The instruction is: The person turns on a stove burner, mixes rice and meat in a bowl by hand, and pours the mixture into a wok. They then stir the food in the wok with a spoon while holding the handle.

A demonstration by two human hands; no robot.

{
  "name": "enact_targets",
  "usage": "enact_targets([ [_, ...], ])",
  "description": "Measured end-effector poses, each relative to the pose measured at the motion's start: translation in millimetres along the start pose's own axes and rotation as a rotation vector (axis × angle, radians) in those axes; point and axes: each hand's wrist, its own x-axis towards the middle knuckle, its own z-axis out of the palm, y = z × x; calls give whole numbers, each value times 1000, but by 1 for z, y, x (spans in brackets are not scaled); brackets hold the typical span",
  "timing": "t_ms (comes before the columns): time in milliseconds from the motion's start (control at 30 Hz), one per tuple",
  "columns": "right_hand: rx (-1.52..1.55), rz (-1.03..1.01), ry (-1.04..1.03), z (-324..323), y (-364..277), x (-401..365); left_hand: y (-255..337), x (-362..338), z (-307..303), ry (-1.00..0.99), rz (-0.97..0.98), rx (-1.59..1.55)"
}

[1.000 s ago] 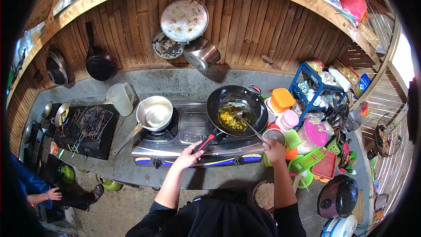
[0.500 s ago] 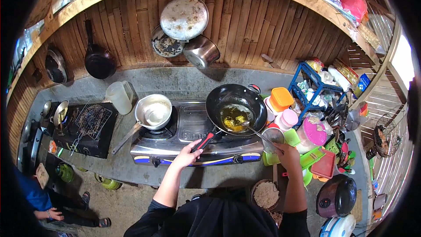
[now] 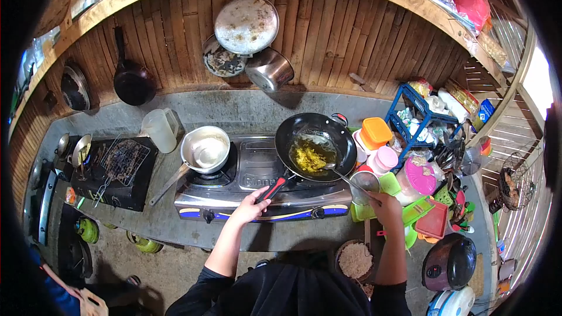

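My left hand (image 3: 253, 208) is closed around the red-and-black handle (image 3: 274, 188) of a black wok (image 3: 293, 134), which sits on the right burner of the stove. Shiny oil lies in the wok, with a loose yellow mass of food (image 3: 309, 159) in it. A long metal spatula (image 3: 345, 179) is gripped in my right hand (image 3: 384, 205), its head dipped in the oil at the food's right edge. Below that handle, near my right hand, is a round sieve (image 3: 366, 182). Its burner is hidden under the wok.
A white saucepan (image 3: 205, 137) stands on the left burner of the steel stove (image 3: 257, 161). Plastic tubs, a pink-lidded container (image 3: 417, 177) and a blue rack (image 3: 427, 114) crowd the right. A bowl of rice (image 3: 355, 259) and a rice cooker (image 3: 449, 262) are lower right. Another person (image 3: 58, 298) is lower left.
The yellow food has spread into a larger, looser patch, and the spatula's head has shifted slightly. My left hand stays on the handle. The other person has moved down toward the lower-left edge.
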Motion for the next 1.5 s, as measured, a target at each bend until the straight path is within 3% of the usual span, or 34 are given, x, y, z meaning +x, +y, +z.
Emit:
enact_targets([
  [267, 82, -45, 137, 71, -7, 28, 1, 0, 0, -20, -25, -29],
  [467, 127, -106, 169, 83, -10, 38, -8, 5, -2, -21, 15, -27],
  [767, 48, -79, -4, 18, -12, 6, -2, 2, -1, -7, -10, 16],
  [1100, -10, -5, -31, -34, -13, -17, -8, 6, -3, -19, 16, -16],
  [1400, 55, 41, -24, 27, -14, 0, -3, 3, -2, -14, 6, -18],
  [1500, 109, -108, 84, 58, -8, 12, -5, 3, -2, -14, 6, -38],
])
